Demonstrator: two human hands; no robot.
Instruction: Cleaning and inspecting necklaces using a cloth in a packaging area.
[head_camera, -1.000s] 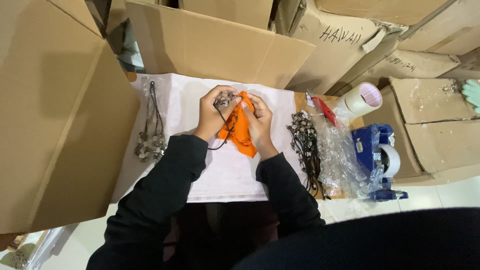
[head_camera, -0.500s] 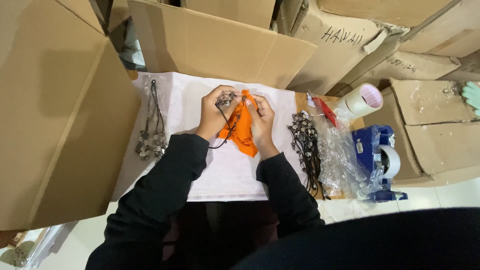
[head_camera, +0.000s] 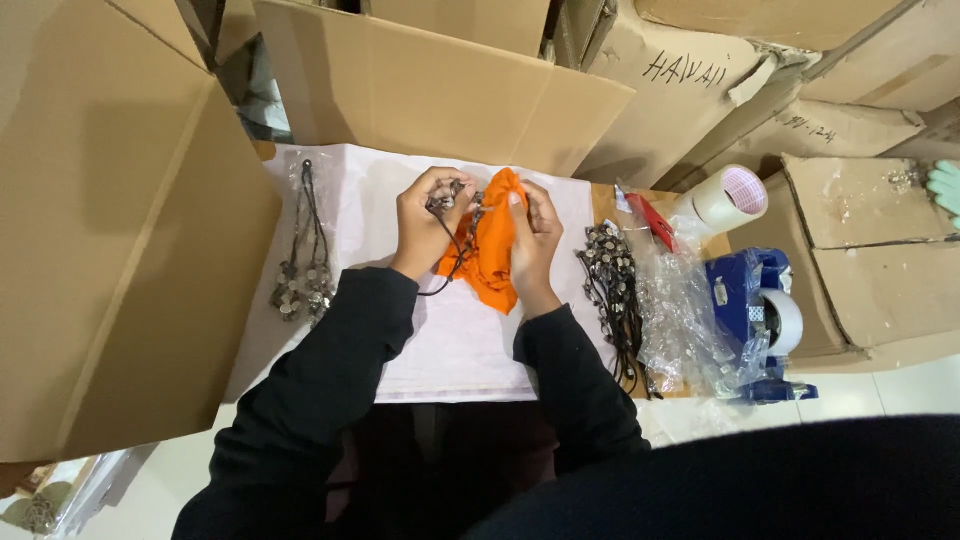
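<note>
2 hands closed: your left hand (head_camera: 425, 215) pinches the beaded cord (head_camera: 452, 205), your right hand (head_camera: 532, 235) grips the orange cloth (head_camera: 490, 255). Cord sits left of cloth, touching.

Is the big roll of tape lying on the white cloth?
No, the pale round roll of tape sits off the white cloth, to the right beside the clear plastic bags.

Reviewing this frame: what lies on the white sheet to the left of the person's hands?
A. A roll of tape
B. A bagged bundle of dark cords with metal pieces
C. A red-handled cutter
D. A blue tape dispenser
B: the bagged bundle of dark cords lies on the white sheet, left of the left hand; the tape items sit to the right.
</note>
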